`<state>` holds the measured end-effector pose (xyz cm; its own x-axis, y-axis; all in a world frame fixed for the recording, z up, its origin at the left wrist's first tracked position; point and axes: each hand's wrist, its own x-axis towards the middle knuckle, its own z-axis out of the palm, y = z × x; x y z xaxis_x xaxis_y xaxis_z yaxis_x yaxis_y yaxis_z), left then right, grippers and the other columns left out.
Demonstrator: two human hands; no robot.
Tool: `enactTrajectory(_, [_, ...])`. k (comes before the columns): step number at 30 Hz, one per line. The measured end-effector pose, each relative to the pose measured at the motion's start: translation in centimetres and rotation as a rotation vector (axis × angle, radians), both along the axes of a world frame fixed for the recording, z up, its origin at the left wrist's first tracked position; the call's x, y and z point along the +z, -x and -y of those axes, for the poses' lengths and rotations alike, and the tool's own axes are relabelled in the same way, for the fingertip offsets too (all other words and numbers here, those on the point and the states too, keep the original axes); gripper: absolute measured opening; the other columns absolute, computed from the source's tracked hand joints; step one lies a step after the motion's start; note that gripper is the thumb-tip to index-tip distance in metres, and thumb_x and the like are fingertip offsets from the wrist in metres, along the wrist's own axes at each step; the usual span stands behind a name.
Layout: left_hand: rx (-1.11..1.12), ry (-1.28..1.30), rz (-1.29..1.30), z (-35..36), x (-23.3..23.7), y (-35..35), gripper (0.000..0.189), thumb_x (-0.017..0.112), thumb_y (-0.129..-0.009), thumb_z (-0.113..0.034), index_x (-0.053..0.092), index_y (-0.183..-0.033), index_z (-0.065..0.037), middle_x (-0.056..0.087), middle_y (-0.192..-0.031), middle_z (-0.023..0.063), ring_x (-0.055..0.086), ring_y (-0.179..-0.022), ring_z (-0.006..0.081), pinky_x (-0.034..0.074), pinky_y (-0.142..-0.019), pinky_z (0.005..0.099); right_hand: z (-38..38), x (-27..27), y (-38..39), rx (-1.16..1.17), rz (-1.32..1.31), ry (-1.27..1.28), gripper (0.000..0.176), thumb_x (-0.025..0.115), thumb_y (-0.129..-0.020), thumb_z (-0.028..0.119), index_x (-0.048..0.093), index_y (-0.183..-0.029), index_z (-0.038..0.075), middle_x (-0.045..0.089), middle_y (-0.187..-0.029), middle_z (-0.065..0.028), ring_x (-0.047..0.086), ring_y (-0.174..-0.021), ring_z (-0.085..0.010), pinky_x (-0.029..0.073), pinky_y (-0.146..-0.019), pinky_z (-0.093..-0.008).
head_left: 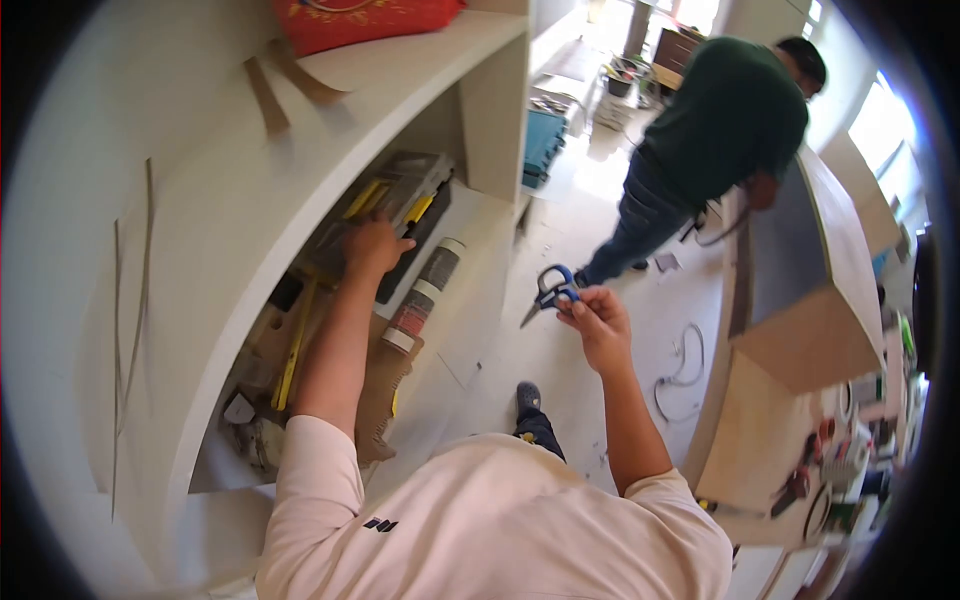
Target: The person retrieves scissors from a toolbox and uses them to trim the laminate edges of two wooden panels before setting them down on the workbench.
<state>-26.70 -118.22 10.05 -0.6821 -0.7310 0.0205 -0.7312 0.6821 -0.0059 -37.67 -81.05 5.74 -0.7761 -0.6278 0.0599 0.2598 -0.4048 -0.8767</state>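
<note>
My left hand [374, 246] reaches into a shelf cubby and rests on a clear-lidded tool case [395, 195] with yellow latches. My right hand [597, 316] is raised out in front of me and holds a pair of scissors [549, 291] with blue and black handles, blades pointing down-left. A sealant cartridge [424, 293] lies on the shelf just right of my left forearm. A yellow level [294, 345] lies deeper in the cubby, left of my arm.
A white shelf unit [330, 160] with a red cushion [355, 20] on top stands to my left. Another person in a green shirt [725, 115] bends over a wooden cabinet [800, 300] ahead. A cable [683, 365] lies on the floor. Several tools [850, 460] clutter the surface at right.
</note>
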Motion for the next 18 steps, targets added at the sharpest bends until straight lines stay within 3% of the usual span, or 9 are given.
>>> enactTrajectory(6, [-0.017,-0.097,0.045,-0.6,-2.4,-0.4,0.094,0.065,-0.084,-0.057,0.024,-0.152,-0.007,0.028,-0.155,0.0206,0.029,-0.141,0.0462,0.033,-0.108,0.0608,-12.3,-2.0,-9.6,-0.362,0.265,0.027,0.020,0.065,-0.090,0.005,0.055,-0.107,0.004,0.064,-0.100,-0.0086,0.067,-0.097,-0.0228,0.057,-0.085,-0.0397])
enactTrajectory(9, [-0.051,0.051,0.109,0.2,-2.8,0.3,0.089,0.063,-0.086,-0.056,0.021,-0.154,-0.019,0.025,-0.158,0.0170,0.024,-0.144,0.0432,0.029,-0.109,0.0648,-16.4,-1.9,-13.8,-0.434,0.286,0.153,0.023,0.065,-0.089,0.005,0.053,-0.109,0.005,0.062,-0.102,-0.0084,0.068,-0.097,-0.0240,0.057,-0.085,-0.0407])
enactTrajectory(10, [-0.072,0.122,-0.054,-0.9,-2.4,-0.1,0.087,0.063,-0.086,-0.057,0.024,-0.153,-0.018,0.025,-0.158,0.0160,0.023,-0.145,0.0393,0.027,-0.108,0.0677,-17.5,-1.7,-15.0,-0.457,0.286,0.153,0.024,0.065,-0.089,0.004,0.053,-0.110,0.005,0.062,-0.102,-0.0085,0.068,-0.097,-0.0241,0.057,-0.084,-0.0403])
enactTrajectory(12, [-0.275,0.166,-0.271,-3.2,-0.9,0.5,0.072,0.063,-0.088,-0.051,0.047,-0.140,-0.004,0.048,-0.141,0.0244,0.044,-0.134,0.0368,0.036,-0.109,0.0493,-19.2,-1.4,-17.3,-0.480,0.273,0.154,0.026,0.065,-0.088,0.003,0.053,-0.111,0.005,0.063,-0.102,-0.0087,0.068,-0.098,-0.0232,0.057,-0.084,-0.0389])
enactTrajectory(13, [-0.491,0.053,-0.659,-3.0,-4.1,1.2,0.058,0.063,-0.091,-0.044,0.058,-0.121,0.005,0.064,-0.114,0.0247,0.061,-0.110,0.0376,0.046,-0.096,0.0424,-20.0,-0.8,-18.3,-0.490,0.257,0.152,0.027,0.066,-0.088,0.002,0.053,-0.111,0.005,0.063,-0.102,-0.0088,0.068,-0.098,-0.0224,0.057,-0.084,-0.0380])
enactTrajectory(15, [-0.451,-0.975,-0.501,-10.6,-3.2,-0.1,0.032,0.056,-0.099,-0.035,0.060,-0.092,-0.005,0.063,-0.079,0.0041,0.062,-0.070,0.0151,0.049,-0.059,0.0305,-21.0,0.6,-20.6,-0.432,0.084,0.071,0.024,0.066,-0.087,-0.001,0.056,-0.107,0.004,0.063,-0.102,-0.0089,0.065,-0.091,-0.0180,0.054,-0.083,-0.0335])
enactTrajectory(16, [-0.288,-1.235,-0.419,-18.6,-1.9,-2.8,0.031,0.053,-0.100,-0.039,0.061,-0.094,-0.009,0.065,-0.082,0.0026,0.063,-0.073,0.0113,0.048,-0.058,0.0260,-21.3,1.1,-22.3,-0.427,-0.110,-0.068,0.022,0.065,-0.089,0.000,0.056,-0.108,0.004,0.063,-0.102,-0.0064,0.063,-0.092,-0.0165,0.052,-0.084,-0.0318])
enactTrajectory(17, [-0.392,-1.389,-0.202,-23.0,-3.2,-5.1,0.048,0.051,-0.098,-0.051,0.061,-0.108,-0.005,0.068,-0.094,0.0068,0.067,-0.083,0.0186,0.054,-0.062,0.0321,-22.0,2.3,-24.7,-0.433,-0.299,-0.212,0.020,0.063,-0.090,-0.001,0.059,-0.109,0.005,0.063,-0.101,-0.0051,0.061,-0.099,-0.0152,0.051,-0.088,-0.0305])
enactTrajectory(18, [-0.457,-1.779,-0.084,-28.1,-4.0,-7.5,0.058,0.050,-0.096,-0.057,0.058,-0.117,-0.004,0.068,-0.103,0.0098,0.067,-0.089,0.0229,0.056,-0.066,0.0359,-22.8,3.6,-26.8,-0.422,-0.467,-0.299,0.020,0.064,-0.090,0.000,0.061,-0.108,0.006,0.064,-0.102,-0.0066,0.061,-0.097,-0.0210,0.050,-0.087,-0.0332])
